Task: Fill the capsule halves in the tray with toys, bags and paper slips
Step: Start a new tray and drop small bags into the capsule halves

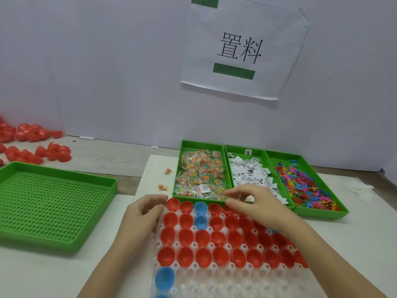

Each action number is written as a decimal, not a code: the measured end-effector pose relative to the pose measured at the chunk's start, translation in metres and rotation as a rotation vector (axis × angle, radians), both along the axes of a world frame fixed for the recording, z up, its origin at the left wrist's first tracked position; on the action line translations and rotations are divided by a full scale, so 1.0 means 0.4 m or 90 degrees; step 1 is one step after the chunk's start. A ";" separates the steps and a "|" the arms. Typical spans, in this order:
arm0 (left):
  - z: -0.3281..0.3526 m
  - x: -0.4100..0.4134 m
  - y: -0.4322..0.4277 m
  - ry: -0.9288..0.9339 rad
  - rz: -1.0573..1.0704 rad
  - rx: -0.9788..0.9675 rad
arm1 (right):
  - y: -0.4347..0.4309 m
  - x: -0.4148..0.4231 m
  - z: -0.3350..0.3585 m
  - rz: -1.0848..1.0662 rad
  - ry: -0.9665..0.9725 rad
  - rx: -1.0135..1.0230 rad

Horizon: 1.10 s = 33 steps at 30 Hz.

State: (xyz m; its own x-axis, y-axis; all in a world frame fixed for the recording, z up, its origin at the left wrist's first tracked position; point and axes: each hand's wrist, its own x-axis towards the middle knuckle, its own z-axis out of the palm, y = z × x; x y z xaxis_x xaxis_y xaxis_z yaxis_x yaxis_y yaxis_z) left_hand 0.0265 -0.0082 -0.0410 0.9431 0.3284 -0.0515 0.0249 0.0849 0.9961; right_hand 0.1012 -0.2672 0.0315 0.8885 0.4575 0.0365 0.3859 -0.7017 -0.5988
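Observation:
A clear capsule tray (214,282) lies in front of me. It holds several rows of red capsule halves (203,236) and a few blue ones (200,207), all open side up. My left hand (146,211) rests at the tray's far left corner with loosely curled fingers and nothing visible in it. My right hand (255,203) hovers over the tray's far edge. Its thumb and forefinger reach to the near corner of the green tray of toy bags (200,179). A white slip shows under its palm. Beside lie the green tray of paper slips (249,173) and the green tray of colourful flat toys (305,186).
A large green perforated tray (51,201) stands at the left. Loose red capsule halves (32,143) are piled at the far left. Two stray toy bags (164,179) lie on the white mat. A wall with a paper sign (242,50) closes off the back.

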 end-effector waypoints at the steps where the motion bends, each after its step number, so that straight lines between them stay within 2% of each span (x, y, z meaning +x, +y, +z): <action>1: -0.004 0.001 -0.002 -0.006 -0.003 0.013 | 0.008 0.016 0.010 -0.010 -0.015 0.022; 4: -0.014 0.002 -0.005 -0.011 -0.003 0.066 | 0.061 0.069 0.023 -0.026 -0.054 0.006; 8: -0.016 0.002 -0.004 -0.011 0.006 0.090 | 0.146 0.112 0.005 -0.017 -0.002 -0.198; 10: -0.015 0.003 -0.004 -0.007 0.003 0.091 | 0.165 0.122 -0.006 -0.019 0.003 -0.218; 13: -0.012 0.003 -0.007 -0.001 0.003 0.075 | 0.160 0.126 -0.006 -0.049 0.020 -0.079; 16: -0.003 0.004 -0.008 -0.005 -0.020 0.071 | 0.149 0.106 0.007 -0.092 -0.032 0.120; 19: 0.005 0.007 -0.008 -0.004 -0.036 0.092 | 0.173 0.050 0.013 -0.008 -0.003 0.247; 24: 0.007 0.005 -0.005 -0.011 -0.034 0.099 | 0.259 -0.010 -0.027 0.086 -0.036 0.168; 28: 0.003 0.008 -0.003 -0.012 -0.033 0.090 | 0.285 -0.007 -0.059 0.083 -0.051 0.106; 31: 0.001 0.014 -0.004 -0.009 -0.038 0.090 | 0.283 -0.002 -0.080 0.047 -0.116 -0.031; 33: 0.001 0.016 -0.005 -0.007 -0.036 0.104 | 0.280 -0.002 -0.088 0.027 -0.132 -0.042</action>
